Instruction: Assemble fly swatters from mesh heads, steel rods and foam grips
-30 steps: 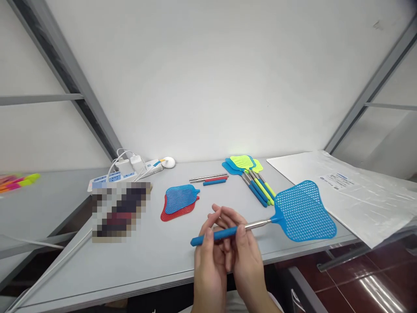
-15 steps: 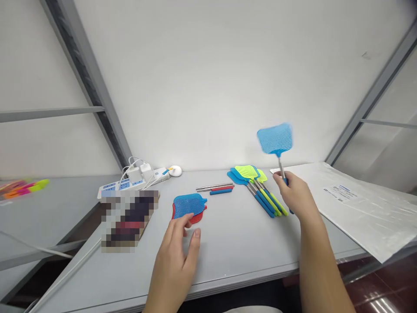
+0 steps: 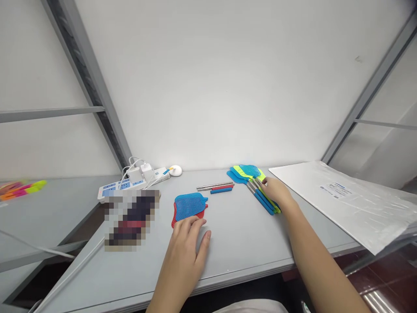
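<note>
At the pile of assembled fly swatters (image 3: 262,199), with blue and yellow-green heads and handles, my right hand (image 3: 275,191) is closed around the metal shaft of a blue fly swatter (image 3: 250,170). Its head lies on top of the other heads; my hand covers its handle. My left hand (image 3: 189,239) rests palm down, fingers spread and holding nothing. Its fingertips are at the near edge of two loose swatter heads, a blue one (image 3: 190,204) over a red one (image 3: 173,219). Behind them lie metal rods (image 3: 211,186) beside a red handle (image 3: 224,187) and a blue handle (image 3: 221,191).
A power strip (image 3: 107,191) with white plugs and cables stands at the back left, a white round device (image 3: 176,170) beside it. A blurred-out flat object (image 3: 132,221) lies on the left. White plastic packaging (image 3: 325,191) covers the table's right side. Behind rises a wall (image 3: 208,87).
My right hand has brought the raised blue fly swatter down and leftward onto the pile. My left hand has shifted slightly right beside the loose heads.
</note>
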`<control>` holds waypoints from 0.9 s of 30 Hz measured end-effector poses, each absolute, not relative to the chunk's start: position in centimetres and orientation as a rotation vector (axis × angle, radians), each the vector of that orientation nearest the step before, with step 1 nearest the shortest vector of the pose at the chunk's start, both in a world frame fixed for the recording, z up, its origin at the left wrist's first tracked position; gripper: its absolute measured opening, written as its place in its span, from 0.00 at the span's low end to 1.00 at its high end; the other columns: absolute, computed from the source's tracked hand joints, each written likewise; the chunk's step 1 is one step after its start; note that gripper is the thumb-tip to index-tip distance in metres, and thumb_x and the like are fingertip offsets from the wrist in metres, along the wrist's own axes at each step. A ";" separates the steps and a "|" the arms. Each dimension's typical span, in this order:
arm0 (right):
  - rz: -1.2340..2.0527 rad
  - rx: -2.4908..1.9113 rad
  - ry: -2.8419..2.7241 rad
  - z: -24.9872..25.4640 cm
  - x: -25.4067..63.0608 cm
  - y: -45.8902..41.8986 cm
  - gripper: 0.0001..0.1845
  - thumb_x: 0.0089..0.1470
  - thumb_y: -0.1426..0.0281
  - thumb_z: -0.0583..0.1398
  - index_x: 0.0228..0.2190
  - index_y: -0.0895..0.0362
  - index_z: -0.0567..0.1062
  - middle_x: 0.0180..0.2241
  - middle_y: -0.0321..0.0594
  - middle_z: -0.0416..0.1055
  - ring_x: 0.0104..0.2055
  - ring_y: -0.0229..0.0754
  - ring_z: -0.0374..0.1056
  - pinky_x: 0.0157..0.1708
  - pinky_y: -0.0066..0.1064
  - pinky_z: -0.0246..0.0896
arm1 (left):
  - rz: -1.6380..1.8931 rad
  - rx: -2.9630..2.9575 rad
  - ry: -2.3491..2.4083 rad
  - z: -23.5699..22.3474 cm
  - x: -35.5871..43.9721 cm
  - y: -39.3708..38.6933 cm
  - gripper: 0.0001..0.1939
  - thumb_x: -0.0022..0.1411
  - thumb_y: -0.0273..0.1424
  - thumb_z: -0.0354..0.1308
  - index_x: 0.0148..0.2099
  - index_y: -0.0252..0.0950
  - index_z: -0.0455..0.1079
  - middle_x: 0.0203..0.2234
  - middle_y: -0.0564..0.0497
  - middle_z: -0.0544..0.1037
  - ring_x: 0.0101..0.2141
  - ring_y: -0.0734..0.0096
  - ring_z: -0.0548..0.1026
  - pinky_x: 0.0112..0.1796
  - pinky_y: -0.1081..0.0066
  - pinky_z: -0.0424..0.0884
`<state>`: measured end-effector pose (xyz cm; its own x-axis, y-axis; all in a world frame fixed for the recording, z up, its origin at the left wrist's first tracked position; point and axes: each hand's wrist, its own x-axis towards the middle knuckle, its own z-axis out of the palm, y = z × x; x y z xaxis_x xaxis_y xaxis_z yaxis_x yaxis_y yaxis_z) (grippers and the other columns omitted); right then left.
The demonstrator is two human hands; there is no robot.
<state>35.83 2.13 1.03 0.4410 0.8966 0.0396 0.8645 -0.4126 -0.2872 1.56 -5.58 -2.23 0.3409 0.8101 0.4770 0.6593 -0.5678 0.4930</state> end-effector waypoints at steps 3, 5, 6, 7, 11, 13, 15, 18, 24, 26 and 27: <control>0.162 -2.431 -1.538 0.9 35.8 1.9 0.18 0.62 0.62 0.59 0.51 0.56 0.71 0.51 0.45 0.69 0.48 0.45 0.69 0.46 0.44 0.69 | 1.005 2.403 1.331 -2.3 1.6 -5.4 0.14 0.69 0.36 0.51 0.52 0.40 0.70 0.49 0.44 0.72 0.52 0.53 0.66 0.51 0.53 0.68; 0.158 -2.432 -1.542 0.8 35.9 1.7 0.18 0.62 0.62 0.59 0.51 0.56 0.71 0.51 0.45 0.69 0.47 0.45 0.70 0.46 0.43 0.69 | 0.983 2.409 1.330 -2.4 1.6 -5.4 0.14 0.69 0.37 0.50 0.52 0.40 0.70 0.49 0.44 0.72 0.53 0.53 0.65 0.51 0.52 0.67; 0.154 -2.432 -1.545 0.7 36.0 1.5 0.18 0.63 0.62 0.59 0.51 0.56 0.71 0.51 0.45 0.69 0.47 0.45 0.70 0.45 0.43 0.69 | 0.972 2.409 1.330 -2.4 1.6 -5.4 0.14 0.70 0.37 0.50 0.52 0.40 0.70 0.50 0.44 0.72 0.53 0.53 0.65 0.51 0.52 0.67; 0.144 -2.431 -1.548 0.8 36.1 1.4 0.17 0.63 0.62 0.59 0.50 0.56 0.71 0.51 0.45 0.69 0.47 0.44 0.70 0.45 0.43 0.69 | 0.965 2.407 1.331 -2.4 1.7 -5.4 0.14 0.70 0.37 0.49 0.52 0.40 0.70 0.50 0.44 0.72 0.53 0.52 0.65 0.51 0.51 0.67; 0.023 -2.407 -1.571 1.4 35.5 1.2 0.17 0.63 0.62 0.59 0.50 0.57 0.71 0.51 0.45 0.69 0.47 0.44 0.70 0.45 0.43 0.69 | 0.925 2.395 1.343 -2.2 1.7 -5.6 0.14 0.70 0.37 0.49 0.52 0.40 0.70 0.50 0.44 0.71 0.52 0.53 0.65 0.51 0.51 0.67; -0.063 -2.352 -1.632 2.1 34.1 1.8 0.18 0.62 0.62 0.59 0.51 0.57 0.71 0.52 0.46 0.69 0.48 0.46 0.69 0.46 0.44 0.68 | 0.901 2.397 1.343 -2.0 1.8 -5.8 0.14 0.70 0.37 0.48 0.52 0.40 0.70 0.50 0.44 0.71 0.52 0.53 0.65 0.51 0.52 0.67; -0.101 -2.240 -1.777 2.8 31.9 3.0 0.19 0.62 0.62 0.59 0.51 0.57 0.70 0.52 0.46 0.68 0.49 0.47 0.69 0.47 0.45 0.68 | 0.889 2.398 1.341 -1.8 1.9 -6.0 0.13 0.70 0.36 0.48 0.51 0.40 0.70 0.50 0.44 0.71 0.52 0.53 0.65 0.50 0.52 0.67; -0.025 -2.000 -2.099 3.7 27.9 5.6 0.17 0.63 0.62 0.59 0.51 0.56 0.71 0.53 0.45 0.68 0.49 0.46 0.69 0.47 0.44 0.68 | 0.888 2.396 1.349 -1.5 2.0 -6.3 0.12 0.71 0.35 0.48 0.51 0.40 0.69 0.49 0.44 0.72 0.51 0.54 0.66 0.50 0.52 0.67; 0.180 -1.716 -2.491 3.5 23.2 10.4 0.17 0.63 0.62 0.59 0.51 0.55 0.71 0.52 0.45 0.68 0.48 0.45 0.69 0.47 0.43 0.68 | 0.877 2.393 1.370 -1.2 2.2 -6.8 0.11 0.70 0.33 0.49 0.50 0.41 0.69 0.48 0.45 0.72 0.50 0.55 0.67 0.49 0.54 0.67; 0.230 -1.700 -2.552 3.0 22.9 11.4 0.17 0.63 0.62 0.59 0.51 0.56 0.71 0.52 0.45 0.69 0.48 0.45 0.69 0.46 0.43 0.69 | 0.873 2.387 1.379 -1.1 2.2 -7.0 0.10 0.70 0.33 0.49 0.50 0.41 0.69 0.48 0.46 0.72 0.49 0.55 0.67 0.48 0.55 0.67; 0.246 -1.702 -2.573 2.8 22.9 11.8 0.18 0.62 0.62 0.59 0.51 0.56 0.71 0.52 0.45 0.69 0.48 0.45 0.69 0.46 0.44 0.69 | 0.874 2.386 1.382 -1.0 2.2 -7.1 0.10 0.70 0.33 0.50 0.50 0.41 0.69 0.47 0.46 0.72 0.49 0.56 0.67 0.48 0.55 0.67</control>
<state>22.88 11.79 2.79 -0.3940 0.9178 -0.0484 0.9104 0.3825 -0.1577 2.22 -7.09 -1.02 0.3705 0.8508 0.3727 0.7017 -0.5193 0.4878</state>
